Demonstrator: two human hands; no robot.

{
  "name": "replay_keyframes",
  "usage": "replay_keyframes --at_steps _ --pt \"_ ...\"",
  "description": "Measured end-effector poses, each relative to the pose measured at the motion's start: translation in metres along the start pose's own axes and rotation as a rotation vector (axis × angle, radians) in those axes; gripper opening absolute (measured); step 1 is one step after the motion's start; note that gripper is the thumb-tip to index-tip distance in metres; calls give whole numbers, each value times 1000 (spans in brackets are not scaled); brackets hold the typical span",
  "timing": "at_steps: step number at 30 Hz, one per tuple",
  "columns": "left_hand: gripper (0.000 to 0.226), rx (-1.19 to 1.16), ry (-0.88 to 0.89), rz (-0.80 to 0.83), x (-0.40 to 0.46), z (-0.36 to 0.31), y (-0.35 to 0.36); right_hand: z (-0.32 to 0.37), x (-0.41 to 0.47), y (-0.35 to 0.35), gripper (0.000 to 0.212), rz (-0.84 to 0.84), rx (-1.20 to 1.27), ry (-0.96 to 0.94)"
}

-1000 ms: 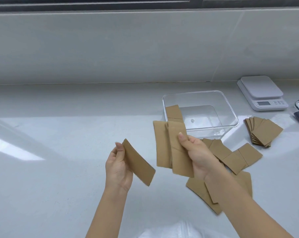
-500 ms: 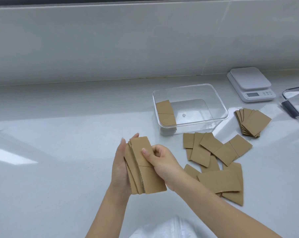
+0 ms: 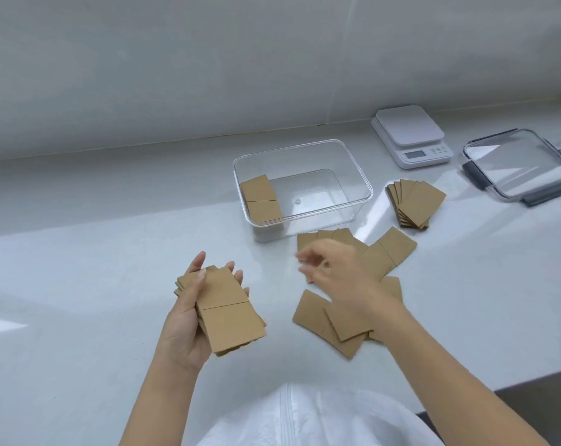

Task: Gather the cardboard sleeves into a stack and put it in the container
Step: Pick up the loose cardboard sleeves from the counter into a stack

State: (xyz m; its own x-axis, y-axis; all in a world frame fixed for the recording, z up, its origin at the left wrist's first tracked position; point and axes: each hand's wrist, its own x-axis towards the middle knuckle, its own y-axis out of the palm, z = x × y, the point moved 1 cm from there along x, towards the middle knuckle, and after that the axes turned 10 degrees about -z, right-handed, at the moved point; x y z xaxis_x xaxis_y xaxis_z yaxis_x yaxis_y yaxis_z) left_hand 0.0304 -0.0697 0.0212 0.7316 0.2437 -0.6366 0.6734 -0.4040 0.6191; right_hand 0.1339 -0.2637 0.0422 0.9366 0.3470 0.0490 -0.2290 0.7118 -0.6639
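Head view: left hand (image 3: pixel 189 320) cradles a stack (image 3: pixel 227 312) of flat sleeves, palm up, thumb pressed on the top sheet, fingers curled behind; right hand (image 3: pixel 334 272) is blurred, fingers loosely spread and empty, hovering over the loose sleeves (image 3: pixel 334 320) on the counter (image 3: pixel 79 284), just in front of the container (image 3: pixel 305 188).

Step judged in hand: fetching the next sleeve for the stack; best done by pinching one sheet at a free corner, since the loose ones overlap and would drag neighbours; then laying it on with creases aligned and the thumb lifted only briefly, so the stack does not fan.

Materials: sleeves are thin brown cardboard, matte, each flattened with a cross crease and slightly tapered, curved ends; likely light and slippery on each other. Container is clear rigid plastic, rectangular with rounded corners; a few sleeves already lean at its left wall. A fanned pile (image 3: pixel 414 204) lies to its right; white scale (image 3: pixel 409 133) and clear lid (image 3: pixel 517 165) sit beyond; counter is smooth, pale, glossy.
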Motion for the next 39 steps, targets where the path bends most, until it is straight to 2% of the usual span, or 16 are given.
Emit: replay_keyframes --at_steps 2,4,6,9,13,17,19,21,24,27,28,31,34,39 --pt "49 -113 1 18 -1 3 0 -29 -3 -26 20 -17 -86 46" --pt "70 -189 -8 -6 -3 8 0 -57 -11 -44 32 109 -244 101" --pt "70 -246 -37 10 -4 12 -2 -79 -21 -45 50 262 -412 133" --pt "52 -323 -71 53 -9 21 2 -96 -34 -39 64 356 -549 76" --pt "38 -339 -63 33 -15 28 12 -98 -30 -38 58 331 -590 -3" --pt "21 -408 11 15 -22 36 22 -92 -18 -44 35 393 -627 -26" --pt "23 -429 37 -2 -25 38 26 -91 -15 -49 35 422 -588 12" --pt "30 -431 49 -41 -25 40 28 -88 -13 -56 38 441 -444 108" --pt "40 -501 44 -86 -30 45 27 -73 -11 -65 31 494 -198 211" --pt "47 -589 27 -112 -35 50 24 -58 -15 -49 24 468 -128 232" --pt "48 -600 16 -124 -36 51 23 -54 -19 -39 26 458 -132 243" --pt "54 -589 -20 -141 -39 55 22 -52 -34 -9 54 473 -266 192" --pt "52 -548 -34 -135 -43 59 24 -51 -39 2 50 451 -412 129" --pt "44 -549 -30 -63 -48 63 26 -44 -36 -1 43 440 -453 81"
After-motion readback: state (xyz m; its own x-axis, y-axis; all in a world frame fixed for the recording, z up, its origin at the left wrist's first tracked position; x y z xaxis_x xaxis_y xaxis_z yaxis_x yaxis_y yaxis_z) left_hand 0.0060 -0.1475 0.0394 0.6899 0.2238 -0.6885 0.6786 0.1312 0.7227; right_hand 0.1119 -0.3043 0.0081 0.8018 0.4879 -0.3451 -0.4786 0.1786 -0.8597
